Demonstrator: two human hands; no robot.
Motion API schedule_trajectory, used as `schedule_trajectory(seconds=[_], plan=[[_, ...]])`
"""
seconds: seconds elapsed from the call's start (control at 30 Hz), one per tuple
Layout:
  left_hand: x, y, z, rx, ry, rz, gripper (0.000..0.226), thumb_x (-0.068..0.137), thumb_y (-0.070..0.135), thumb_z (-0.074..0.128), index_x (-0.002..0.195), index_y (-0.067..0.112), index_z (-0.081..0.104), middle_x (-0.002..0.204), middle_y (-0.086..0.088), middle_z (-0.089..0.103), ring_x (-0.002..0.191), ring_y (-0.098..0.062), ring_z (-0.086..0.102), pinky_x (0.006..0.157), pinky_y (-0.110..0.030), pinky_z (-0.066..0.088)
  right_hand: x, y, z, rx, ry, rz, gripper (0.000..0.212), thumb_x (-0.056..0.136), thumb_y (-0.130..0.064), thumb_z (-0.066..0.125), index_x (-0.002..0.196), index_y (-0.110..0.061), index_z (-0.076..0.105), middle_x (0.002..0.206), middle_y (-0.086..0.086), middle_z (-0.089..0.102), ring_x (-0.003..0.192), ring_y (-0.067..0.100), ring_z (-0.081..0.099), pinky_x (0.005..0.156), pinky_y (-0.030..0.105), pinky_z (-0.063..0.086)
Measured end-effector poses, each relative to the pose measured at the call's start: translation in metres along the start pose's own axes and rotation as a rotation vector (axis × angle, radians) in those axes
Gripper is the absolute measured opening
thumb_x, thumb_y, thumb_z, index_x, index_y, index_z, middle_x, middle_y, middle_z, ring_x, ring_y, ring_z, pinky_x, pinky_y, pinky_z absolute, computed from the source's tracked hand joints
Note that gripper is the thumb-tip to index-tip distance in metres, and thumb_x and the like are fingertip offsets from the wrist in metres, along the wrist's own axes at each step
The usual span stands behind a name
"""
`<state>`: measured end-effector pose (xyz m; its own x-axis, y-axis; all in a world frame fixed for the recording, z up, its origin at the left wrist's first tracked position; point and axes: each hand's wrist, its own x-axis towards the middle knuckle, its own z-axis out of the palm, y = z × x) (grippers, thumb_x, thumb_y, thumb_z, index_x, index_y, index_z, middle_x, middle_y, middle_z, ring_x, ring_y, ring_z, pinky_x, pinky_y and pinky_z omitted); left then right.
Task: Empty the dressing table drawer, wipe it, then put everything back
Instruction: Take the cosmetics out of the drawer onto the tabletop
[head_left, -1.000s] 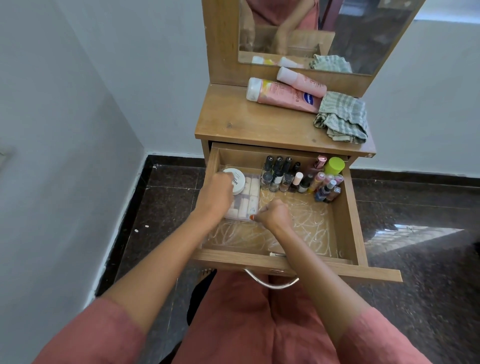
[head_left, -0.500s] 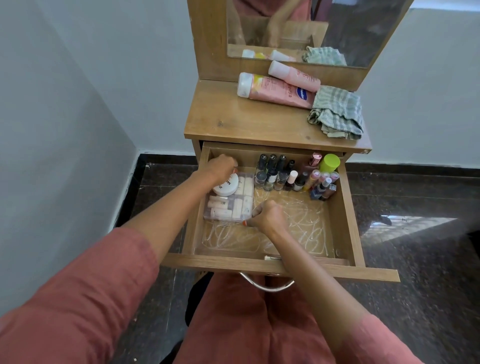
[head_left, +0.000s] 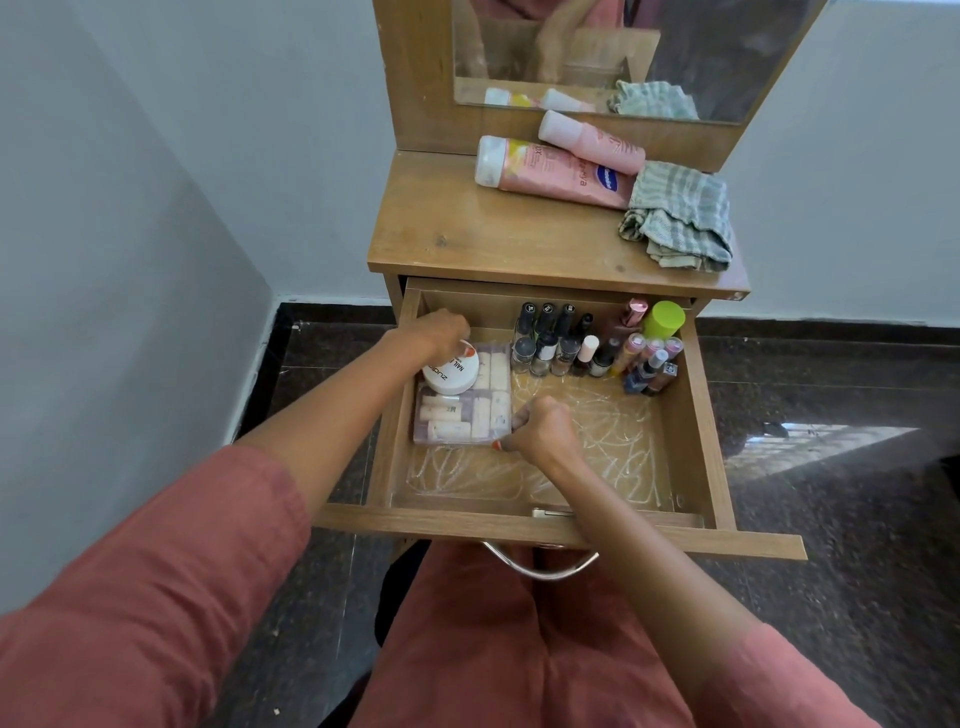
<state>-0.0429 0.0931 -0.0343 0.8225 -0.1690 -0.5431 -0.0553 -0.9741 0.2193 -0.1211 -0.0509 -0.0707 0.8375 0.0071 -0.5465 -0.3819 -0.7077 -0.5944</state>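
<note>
Drawer (head_left: 519, 527) pulled fully out under desk (head_left: 493, 239), person seated in front, both arms reaching in. L side of drawer: clear pouch (head_left: 488, 395) w/ small pale tubes inside, lying flat against the L wall. White jar (head_left: 451, 371) sits on the pouch's far L part, lid up, tilted a bit. Left hand (head_left: 439, 332) is on the jar's far edge, fingers curled over it, so the grip holds the jar; fingertips hidden behind the hand. Right hand (head_left: 545, 431) at the pouch's near R corner, grip narrow, thumb + fingers pinching the pouch edge, knuckles up. Back of drawer, center to R: polish bottles (head_left: 550, 343) upright in two rows, mostly dark caps, just R of the pouch; more small bottles lean at far R next to a green cap (head_left: 663, 319). Near half of drawer shows only the clear liner (head_left: 597, 457) w/ white scribble pattern. Metal handle (head_left: 535, 569) hangs off the drawer front over the lap. On the desk: two pink lotion bottles (head_left: 556, 174) lying on their sides at the back, touching, and a striped cloth (head_left: 680, 215) bunched at the R edge, touching the bigger bottle. Mirror (head_left: 701, 52) behind reflects bottles + cloth. Dark glossy floor (head_left: 857, 467), pale walls.
</note>
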Motion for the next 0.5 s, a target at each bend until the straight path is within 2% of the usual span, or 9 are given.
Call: schedule_trajectory(seconds=[0.13, 0.27, 0.37, 0.43, 0.5], plan=[[-0.004, 0.002, 0.005, 0.000, -0.012, 0.001, 0.034, 0.096, 0.020, 0.045, 0.124, 0.001, 0.053, 0.125, -0.019, 0.055, 0.112, -0.031, 0.055, 0.088, -0.033, 0.043, 0.000, 0.006, -0.003, -0.026, -0.031, 0.015, 0.035, 0.071, -0.006, 0.076, 0.061, -0.013, 0.043, 0.063, -0.002, 0.047, 0.063, 0.013, 0.050, 0.050, 0.019, 0.039], [-0.008, 0.001, 0.011, -0.018, -0.016, 0.007, 0.034, 0.096, 0.021, 0.045, 0.122, 0.002, 0.054, 0.124, -0.018, 0.054, 0.111, -0.030, 0.055, 0.084, -0.033, 0.042, -0.003, 0.010, -0.006, -0.035, -0.068, 0.029, 0.028, 0.071, -0.007, 0.076, 0.073, -0.009, 0.048, 0.064, -0.003, 0.047, 0.055, 0.006, 0.044, 0.044, 0.015, 0.032], [-0.012, 0.001, 0.016, -0.040, -0.018, 0.017, 0.033, 0.096, 0.021, 0.044, 0.121, 0.000, 0.054, 0.124, -0.017, 0.055, 0.111, -0.029, 0.054, 0.077, -0.029, 0.037, -0.005, 0.013, -0.007, -0.080, -0.077, 0.016, 0.025, 0.070, -0.007, 0.077, 0.073, -0.007, 0.052, 0.074, 0.004, 0.057, 0.065, 0.013, 0.052, 0.046, 0.016, 0.037], [-0.016, 0.001, 0.018, -0.047, -0.030, 0.021, 0.034, 0.096, 0.021, 0.045, 0.119, -0.001, 0.055, 0.123, -0.017, 0.056, 0.108, -0.027, 0.055, 0.076, -0.028, 0.036, -0.006, 0.015, -0.008, -0.094, -0.077, 0.021, 0.023, 0.069, -0.004, 0.076, 0.079, -0.004, 0.056, 0.085, 0.013, 0.063, 0.073, 0.017, 0.056, 0.053, 0.022, 0.045], [-0.019, -0.001, 0.021, -0.056, -0.055, 0.023, 0.033, 0.096, 0.021, 0.045, 0.117, -0.002, 0.056, 0.120, -0.017, 0.058, 0.100, -0.025, 0.055, 0.074, -0.028, 0.037, -0.006, 0.018, -0.011, -0.077, -0.082, 0.034, 0.022, 0.070, 0.001, 0.074, 0.083, -0.003, 0.056, 0.087, 0.016, 0.066, 0.070, 0.016, 0.057, 0.052, 0.019, 0.045]])
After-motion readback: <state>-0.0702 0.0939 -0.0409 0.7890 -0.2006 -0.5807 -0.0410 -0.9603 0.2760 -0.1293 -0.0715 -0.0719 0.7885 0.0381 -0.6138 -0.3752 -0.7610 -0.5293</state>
